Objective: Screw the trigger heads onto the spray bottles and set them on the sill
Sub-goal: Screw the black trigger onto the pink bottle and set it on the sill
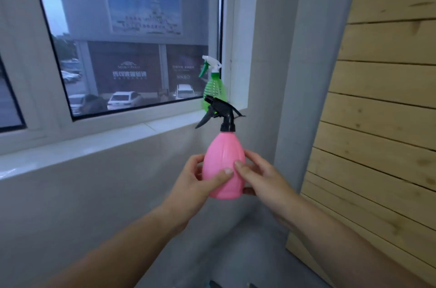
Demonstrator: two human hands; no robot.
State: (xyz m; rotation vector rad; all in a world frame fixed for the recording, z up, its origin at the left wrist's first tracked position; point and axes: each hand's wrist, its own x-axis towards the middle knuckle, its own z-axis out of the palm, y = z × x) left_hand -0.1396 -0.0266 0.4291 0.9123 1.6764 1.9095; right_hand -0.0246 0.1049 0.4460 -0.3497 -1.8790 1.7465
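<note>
A pink spray bottle (223, 157) with a black trigger head (220, 111) on its neck is held upright in the air below the sill. My left hand (197, 180) grips its left side, thumb across the front. My right hand (259, 175) grips its right side and base. A green spray bottle (214, 89) with a white and green trigger head (210, 67) stands on the white sill (94, 143) at the window's right corner, behind the pink one.
The window pane (132, 39) rises behind the sill, with a white frame on its right (238, 39). A grey wall column (306, 75) and a pale wooden plank wall (382, 110) stand to the right.
</note>
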